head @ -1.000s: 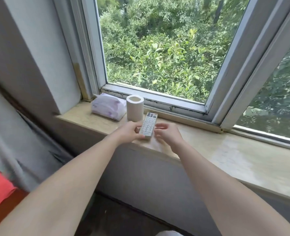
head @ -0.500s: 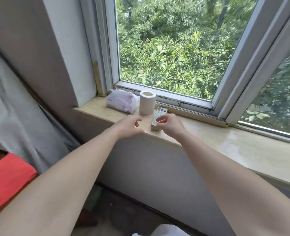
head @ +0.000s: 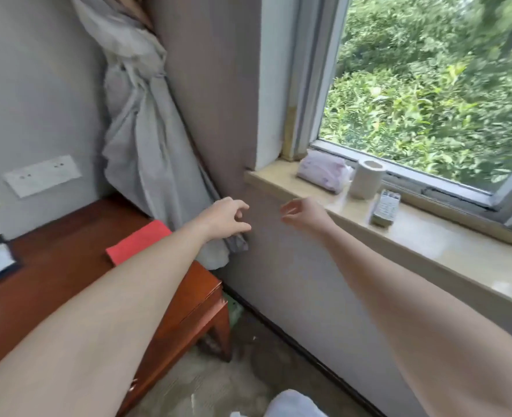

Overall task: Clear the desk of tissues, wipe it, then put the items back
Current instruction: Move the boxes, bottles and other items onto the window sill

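Window corner. Left hand point(head: 227, 219) and right hand point(head: 304, 213), empty with fingers loosely curled, hang between windowsill point(head: 444, 245) and bench point(head: 53, 266). Red cloth point(head: 139, 240) lies on the bench, presumably for wiping. Tissue pack point(head: 322, 171), tissue roll point(head: 366, 179) and remote point(head: 385, 207) are parked on the windowsill, right.

A grey curtain point(head: 140, 139) hangs bunched at 11 o'clock. A white socket plate point(head: 42, 175) is mounted on the wall at 9 o'clock. The window frame point(head: 305, 85) at 2 o'clock borders green foliage point(head: 429, 100).
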Motion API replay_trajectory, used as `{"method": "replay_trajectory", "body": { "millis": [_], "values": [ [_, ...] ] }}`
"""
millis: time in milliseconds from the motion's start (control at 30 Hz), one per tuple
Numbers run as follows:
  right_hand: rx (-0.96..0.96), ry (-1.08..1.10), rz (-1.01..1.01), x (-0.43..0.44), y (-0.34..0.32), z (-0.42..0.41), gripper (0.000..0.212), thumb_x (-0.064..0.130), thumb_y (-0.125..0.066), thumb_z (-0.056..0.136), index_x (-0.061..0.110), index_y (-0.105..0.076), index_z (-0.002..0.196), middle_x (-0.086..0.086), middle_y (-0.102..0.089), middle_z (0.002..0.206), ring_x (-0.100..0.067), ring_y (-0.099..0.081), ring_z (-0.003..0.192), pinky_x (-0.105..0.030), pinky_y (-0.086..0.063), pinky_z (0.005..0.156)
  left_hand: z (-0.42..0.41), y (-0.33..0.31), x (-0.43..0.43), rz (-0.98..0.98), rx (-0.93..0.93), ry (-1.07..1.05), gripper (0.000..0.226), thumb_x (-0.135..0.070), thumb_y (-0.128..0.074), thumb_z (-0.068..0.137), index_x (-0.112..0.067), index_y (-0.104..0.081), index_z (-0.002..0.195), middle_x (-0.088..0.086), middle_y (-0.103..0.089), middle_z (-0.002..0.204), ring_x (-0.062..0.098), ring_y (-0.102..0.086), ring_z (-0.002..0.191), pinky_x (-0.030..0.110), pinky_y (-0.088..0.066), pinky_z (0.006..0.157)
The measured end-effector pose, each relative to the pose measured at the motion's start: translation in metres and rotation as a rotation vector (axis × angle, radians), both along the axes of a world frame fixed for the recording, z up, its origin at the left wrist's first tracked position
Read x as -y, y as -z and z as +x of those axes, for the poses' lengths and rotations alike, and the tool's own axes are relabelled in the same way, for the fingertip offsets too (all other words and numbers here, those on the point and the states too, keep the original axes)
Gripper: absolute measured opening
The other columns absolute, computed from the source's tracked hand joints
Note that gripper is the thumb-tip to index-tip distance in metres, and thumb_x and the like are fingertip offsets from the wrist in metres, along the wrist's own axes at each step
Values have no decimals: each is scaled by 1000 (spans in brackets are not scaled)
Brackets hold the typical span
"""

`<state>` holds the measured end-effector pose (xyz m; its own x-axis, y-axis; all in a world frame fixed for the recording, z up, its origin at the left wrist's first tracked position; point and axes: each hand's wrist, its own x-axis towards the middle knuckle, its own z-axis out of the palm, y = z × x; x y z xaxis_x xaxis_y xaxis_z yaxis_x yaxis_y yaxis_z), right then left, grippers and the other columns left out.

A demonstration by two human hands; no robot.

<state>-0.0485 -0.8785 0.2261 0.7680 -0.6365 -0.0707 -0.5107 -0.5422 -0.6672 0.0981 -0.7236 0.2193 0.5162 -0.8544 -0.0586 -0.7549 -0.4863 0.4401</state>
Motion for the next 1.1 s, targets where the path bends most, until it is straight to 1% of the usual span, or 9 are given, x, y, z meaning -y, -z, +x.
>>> {"method": "replay_trajectory", "body": {
  "millis": [133,267,367,500,600,733,867,1000,1100],
  "values": [
    [-8,-129,-11,-65,3,53,28,13,-61,86,15,-71,112,-4,-70,114,-20,-63,105,-18,-42,78,34,4,-82,-1,-25,-147,55,-31,-71,88,-14,-54,137,4,-57,115,20,-57,107,28,-42,95],
    [-16,-274,36,-131,8,110,26,13,-62,87,16,-71,111,-2,-70,105,-18,-65,93,-14,-46,63,63,10,-169,15,-42,-329,56,-33,-73,86,-16,-55,137,4,-60,118,19,-57,108,25,-40,92],
    [-71,-410,35,-178,15,150,27,14,-63,87,16,-71,113,-7,-72,107,-21,-66,96,-24,-49,80,79,17,-229,23,-83,-476,57,-35,-74,85,-17,-55,137,1,-58,115,17,-57,103,31,-45,96],
    [-109,-572,-2,-233,26,198,26,12,-63,87,14,-71,112,-9,-72,106,-18,-58,84,-27,-47,83,96,27,-301,13,-130,-677,55,-37,-69,89,-22,-52,139,-1,-57,121,16,-57,106,35,-49,96],
    [-128,-693,-32,-269,32,234,24,10,-62,88,9,-71,110,-8,-70,110,-15,-56,87,-27,-46,85,114,38,-346,-8,-180,-815,55,-36,-68,90,-21,-51,140,2,-57,127,19,-56,111,35,-47,98],
    [-189,-795,-66,-304,47,288,27,11,-59,89,7,-71,112,-9,-69,116,-26,-62,108,-29,-44,92,149,58,-388,-28,-249,-959,58,-32,-69,90,-19,-47,142,6,-53,135,21,-55,118,36,-46,101],
    [-267,-839,-5,-330,70,356,28,12,-57,89,10,-70,115,-9,-70,112,-20,-62,95,-26,-47,85,200,76,-409,-42,-303,-1045,61,-31,-67,92,-18,-41,146,9,-47,143,24,-51,126,37,-43,106],
    [-334,-843,84,-353,96,425,34,15,-57,92,11,-64,125,-8,-67,119,-24,-63,106,-32,-52,91,260,98,-416,-21,-347,-1067,65,-33,-64,94,-19,-34,150,8,-37,151,26,-44,134,43,-40,110],
    [-390,-832,120,-366,116,466,37,16,-57,93,11,-61,129,-9,-65,122,-26,-62,110,-33,-51,94,299,118,-417,-10,-367,-1085,66,-31,-62,95,-16,-30,151,9,-32,154,27,-39,137,37,-36,110]
  ]
}}
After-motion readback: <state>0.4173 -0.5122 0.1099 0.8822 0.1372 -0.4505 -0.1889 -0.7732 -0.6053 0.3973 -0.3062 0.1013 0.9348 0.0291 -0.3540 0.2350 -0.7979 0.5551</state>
